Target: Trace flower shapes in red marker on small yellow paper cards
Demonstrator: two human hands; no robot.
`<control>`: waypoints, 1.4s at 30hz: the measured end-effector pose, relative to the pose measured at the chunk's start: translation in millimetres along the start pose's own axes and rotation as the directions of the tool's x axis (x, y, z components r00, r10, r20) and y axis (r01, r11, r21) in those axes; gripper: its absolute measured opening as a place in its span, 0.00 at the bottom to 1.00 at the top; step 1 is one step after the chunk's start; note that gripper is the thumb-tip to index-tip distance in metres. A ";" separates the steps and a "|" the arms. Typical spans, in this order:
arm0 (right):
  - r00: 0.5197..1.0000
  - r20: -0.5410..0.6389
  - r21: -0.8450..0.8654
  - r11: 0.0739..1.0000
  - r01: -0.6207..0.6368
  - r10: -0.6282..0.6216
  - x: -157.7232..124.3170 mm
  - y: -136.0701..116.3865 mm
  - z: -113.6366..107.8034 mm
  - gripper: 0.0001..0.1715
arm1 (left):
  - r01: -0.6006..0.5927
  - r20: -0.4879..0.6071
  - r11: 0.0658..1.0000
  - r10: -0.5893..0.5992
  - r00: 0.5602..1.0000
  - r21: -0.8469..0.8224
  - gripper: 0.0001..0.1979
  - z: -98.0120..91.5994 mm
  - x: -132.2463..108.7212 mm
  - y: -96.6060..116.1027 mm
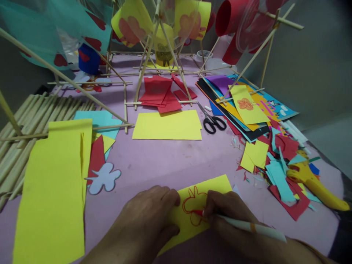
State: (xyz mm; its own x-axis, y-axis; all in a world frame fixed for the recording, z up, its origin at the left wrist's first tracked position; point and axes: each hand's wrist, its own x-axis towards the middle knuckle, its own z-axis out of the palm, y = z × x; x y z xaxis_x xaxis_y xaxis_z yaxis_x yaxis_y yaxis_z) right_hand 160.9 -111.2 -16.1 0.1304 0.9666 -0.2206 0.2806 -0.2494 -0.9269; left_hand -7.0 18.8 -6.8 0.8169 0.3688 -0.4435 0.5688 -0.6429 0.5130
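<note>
A sheet of yellow paper (183, 234) lies near the table's front edge, carrying a red butterfly outline (188, 202). My right hand (229, 212) is closed around a white-barrelled red marker (254, 228), its red tip touching the drawing. On the paper's left side rests my left hand (154, 214), thumb and fingers apart, pressing it down. Part of the outline is hidden behind my right fingers. A pale butterfly cutout (105, 179) lies on the table to the left of my left hand.
Large yellow sheets (55, 190) and bamboo sticks (27, 121) lie left. Black-handled scissors (211, 121) sit beside a yellow strip (167, 125). Red pieces (156, 90), paper scraps (283, 179) and a yellow tool (319, 183) lie around. Stick frames (150, 55) stand behind.
</note>
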 end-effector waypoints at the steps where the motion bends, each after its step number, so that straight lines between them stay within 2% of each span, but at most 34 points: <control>1: 1.000 -0.002 -0.005 1.000 -0.009 0.009 0.0 -0.1 -0.1 0.07 | -0.004 0.000 1.000 0.004 1.000 0.002 0.15 0.0 -0.1 -0.1; 9: 0.998 -0.017 -0.051 0.996 -0.066 0.065 1.5 -1.2 -1.9 0.05 | -0.001 -0.031 1.000 0.001 1.000 -0.005 0.16 3.7 -2.8 -3.8; 13: 0.999 -0.017 -0.015 0.999 -0.047 0.046 0.1 -0.2 -3.1 0.06 | -0.007 -0.030 1.000 0.007 1.000 -0.010 0.15 3.6 -2.6 -3.4; 17: 0.992 -0.023 0.037 0.992 -0.120 0.121 -2.6 1.1 -2.7 0.06 | -0.008 -0.018 1.000 0.008 1.000 0.006 0.16 3.4 -0.3 -2.4; 19: 0.992 -0.043 0.052 0.992 -0.116 0.118 -2.5 0.4 -2.0 0.05 | 0.001 -0.005 1.000 -0.001 1.000 0.007 0.17 3.2 0.4 -1.9; 27: 0.990 -0.069 -0.016 0.992 -0.122 0.121 -2.7 -5.2 -1.9 0.04 | -0.029 -0.047 1.000 0.029 0.998 0.011 0.15 3.7 -1.7 -3.2; 42: 0.988 -0.073 -0.105 0.984 -0.144 0.137 -0.1 -5.2 -1.3 0.04 | 0.007 0.009 1.000 -0.007 1.000 0.004 0.16 2.0 0.3 -1.1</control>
State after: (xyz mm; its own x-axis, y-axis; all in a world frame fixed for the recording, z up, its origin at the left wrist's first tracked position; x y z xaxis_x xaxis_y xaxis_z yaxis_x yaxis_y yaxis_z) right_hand 160.7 -110.1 -10.9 0.2366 0.9164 -0.3227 0.3568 -0.3909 -0.8484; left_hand -7.5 18.3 -9.0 0.8117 0.3672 -0.4543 0.5744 -0.6429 0.5067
